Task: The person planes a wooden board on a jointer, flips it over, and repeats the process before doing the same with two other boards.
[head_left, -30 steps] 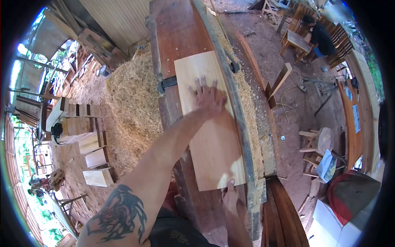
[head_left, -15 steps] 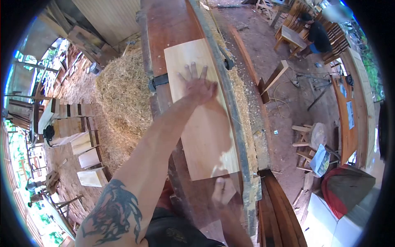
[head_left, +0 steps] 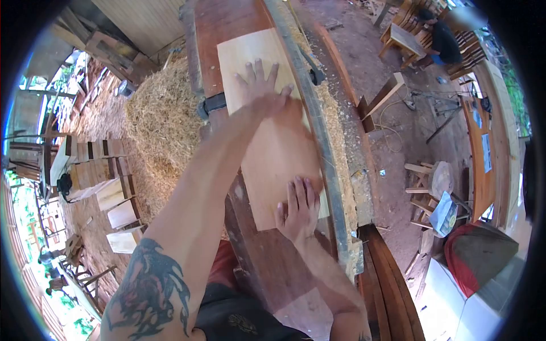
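Note:
A pale, smooth wooden board (head_left: pixel 264 165) lies flat along a reddish-brown bed (head_left: pixel 227 20), beside a long dark rail (head_left: pixel 301 74). My left hand (head_left: pixel 260 88) presses palm down on the board's far half, its fingers spread. On the near end rests my right hand (head_left: pixel 300 210), also flat with fingers stretched forward. A dark bar (head_left: pixel 214 104) sticks out from under the board's left edge; the rest of it is hidden.
Wood shavings (head_left: pixel 162 113) are heaped on the left, near stacked wooden blocks (head_left: pixel 121 216). Dark planks (head_left: pixel 384 284) lean at the lower right. Small stools (head_left: pixel 438 179) stand farther right. Another person (head_left: pixel 443 42) is near chairs at the upper right.
The board has slid forward along the bed, with my left hand on it. My right hand has moved from the board's near edge onto its top and flattened out.

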Demonstrator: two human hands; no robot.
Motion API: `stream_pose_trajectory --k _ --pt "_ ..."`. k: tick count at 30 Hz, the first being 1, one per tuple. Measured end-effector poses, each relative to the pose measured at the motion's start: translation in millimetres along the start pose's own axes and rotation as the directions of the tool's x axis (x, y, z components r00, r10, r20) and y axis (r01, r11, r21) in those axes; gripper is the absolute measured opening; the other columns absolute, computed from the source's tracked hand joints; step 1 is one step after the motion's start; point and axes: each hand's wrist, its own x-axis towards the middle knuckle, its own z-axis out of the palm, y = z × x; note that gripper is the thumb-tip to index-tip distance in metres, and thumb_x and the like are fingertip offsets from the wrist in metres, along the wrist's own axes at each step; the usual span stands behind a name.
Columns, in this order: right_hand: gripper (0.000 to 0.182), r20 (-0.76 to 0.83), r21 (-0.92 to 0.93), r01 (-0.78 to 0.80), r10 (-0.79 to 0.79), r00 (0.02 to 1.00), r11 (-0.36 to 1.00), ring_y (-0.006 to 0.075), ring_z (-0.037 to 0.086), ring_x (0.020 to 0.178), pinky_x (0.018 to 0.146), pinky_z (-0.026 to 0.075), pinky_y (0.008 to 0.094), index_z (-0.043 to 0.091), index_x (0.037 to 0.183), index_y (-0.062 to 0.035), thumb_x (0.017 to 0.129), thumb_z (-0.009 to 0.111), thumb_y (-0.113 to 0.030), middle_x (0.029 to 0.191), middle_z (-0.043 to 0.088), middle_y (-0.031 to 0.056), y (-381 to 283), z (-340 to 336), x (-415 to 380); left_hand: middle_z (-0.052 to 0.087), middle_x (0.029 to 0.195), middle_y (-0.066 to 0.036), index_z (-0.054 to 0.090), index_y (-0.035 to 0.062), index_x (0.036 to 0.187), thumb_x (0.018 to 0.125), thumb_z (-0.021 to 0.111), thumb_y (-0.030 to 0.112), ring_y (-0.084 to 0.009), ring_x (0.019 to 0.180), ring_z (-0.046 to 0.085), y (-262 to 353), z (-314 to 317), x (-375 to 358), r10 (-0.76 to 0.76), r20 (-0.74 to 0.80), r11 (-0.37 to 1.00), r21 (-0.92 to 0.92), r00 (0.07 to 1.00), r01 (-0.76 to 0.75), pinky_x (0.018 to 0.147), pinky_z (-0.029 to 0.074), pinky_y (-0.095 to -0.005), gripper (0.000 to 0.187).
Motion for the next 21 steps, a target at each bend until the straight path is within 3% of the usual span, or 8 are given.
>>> stream_pose_trajectory --k 9,14,17,18,20,21 --pt "0.061 0.053 -0.111 0.024 -0.018 0.998 0.994 0.0487 0.036 0.154 0.124 0.028 0.0652 0.055 0.148 0.0067 0.099 0.057 -0.03 0.163 0.045 0.0251 -1 30 109 0.019 0.176 -0.025 0.031 0.0239 0.171 0.102 0.043 0.073 -0.0501 0.163 0.014 -47 5 100 -0.002 -0.041 0.999 -0.046 0.999 0.0 0.125 0.009 -0.0772 0.086" --pt "0.06 -0.038 -0.158 0.047 -0.054 0.998 0.986 0.0474 0.041 0.152 0.124 0.03 0.0646 0.056 0.151 0.002 0.101 0.056 -0.033 0.162 0.049 0.0213 3 58 169 0.021 0.176 -0.026 0.04 0.0211 0.167 0.102 0.045 0.07 -0.0515 0.16 0.02 -69 0 156 -0.014 -0.035 0.997 -0.08 0.999 0.011 0.122 0.015 -0.0797 0.081" --pt "0.06 -0.103 -0.169 0.046 -0.064 0.993 0.985 0.0474 0.047 0.148 0.123 0.032 0.0641 0.06 0.149 -0.0008 0.101 0.057 -0.035 0.156 0.057 0.0209 2 74 203 0.041 0.166 -0.022 0.055 0.0164 0.156 0.105 0.045 0.063 -0.043 0.15 0.042 -66 0 178 -0.092 -0.078 0.993 -0.079 0.993 0.085 0.121 0.027 -0.0697 0.07" --pt "0.059 -0.123 -0.167 0.05 -0.071 0.99 0.985 0.0476 0.048 0.147 0.123 0.032 0.0639 0.061 0.148 -0.0007 0.1 0.057 -0.035 0.155 0.058 0.0212 3 79 213 0.047 0.161 -0.022 0.058 0.0142 0.152 0.105 0.048 0.059 -0.0409 0.145 0.047 -75 -8 179 -0.065 -0.095 0.948 -0.317 0.993 0.032 0.12 0.032 -0.0647 0.065" --pt "0.059 -0.139 -0.168 0.042 -0.066 0.988 0.985 0.0481 0.052 0.144 0.123 0.033 0.0629 0.063 0.146 -0.0004 0.098 0.059 -0.034 0.154 0.06 0.0216 1 83 230 0.058 0.15 -0.021 0.065 0.0099 0.143 0.105 0.054 0.05 -0.0367 0.136 0.058 -92 -29 172 -0.026 -0.142 0.695 -0.714 0.99 -0.084 0.117 0.042 -0.0547 0.056" --pt "0.059 -0.14 -0.17 0.047 -0.071 0.988 0.984 0.0479 0.052 0.144 0.123 0.033 0.0627 0.063 0.146 -0.0007 0.097 0.059 -0.034 0.154 0.06 0.0216 2 87 240 0.061 0.146 -0.021 0.066 0.0085 0.141 0.105 0.057 0.046 -0.0356 0.133 0.06 -104 -36 155 -0.11 -0.258 0.666 -0.736 0.96 -0.121 0.114 0.044 -0.0509 0.052"
